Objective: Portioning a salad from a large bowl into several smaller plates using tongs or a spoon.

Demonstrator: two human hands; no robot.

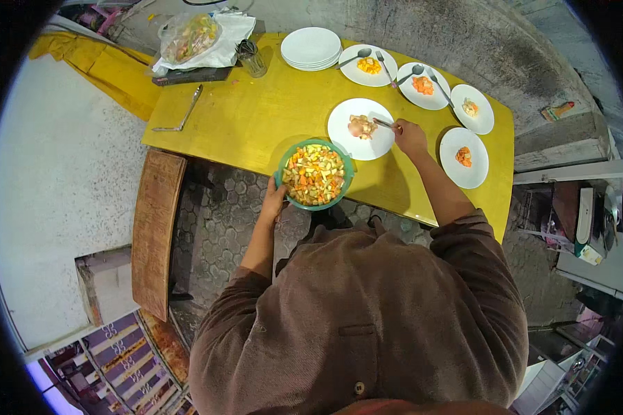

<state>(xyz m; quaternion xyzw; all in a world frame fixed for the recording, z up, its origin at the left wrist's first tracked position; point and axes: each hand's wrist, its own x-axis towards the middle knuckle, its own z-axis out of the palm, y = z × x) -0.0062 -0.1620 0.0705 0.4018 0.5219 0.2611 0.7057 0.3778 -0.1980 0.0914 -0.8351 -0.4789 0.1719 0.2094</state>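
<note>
My left hand [273, 199] grips the rim of a round green basin [349, 174] at the table's front edge. Mixed diced pieces [313, 174], orange, yellow and pale, fill it. In my right hand [411, 138] is a metal utensil [383, 123], its tip by a small heap of pale brown pieces [362, 127] on a white plate [342, 140]. Whether it is a fork or a spoon cannot be told. This plate lies just behind the basin, nearly touching it.
On the yellow table [228, 124] several white plates with small food heaps line the right side, such as an orange one [463, 171]. Spoons and forks rest on two. Stacked plates [311, 46], a glass of cutlery [252, 59] and a plastic bag [189, 39] stand behind. A wooden bench [156, 233] is left.
</note>
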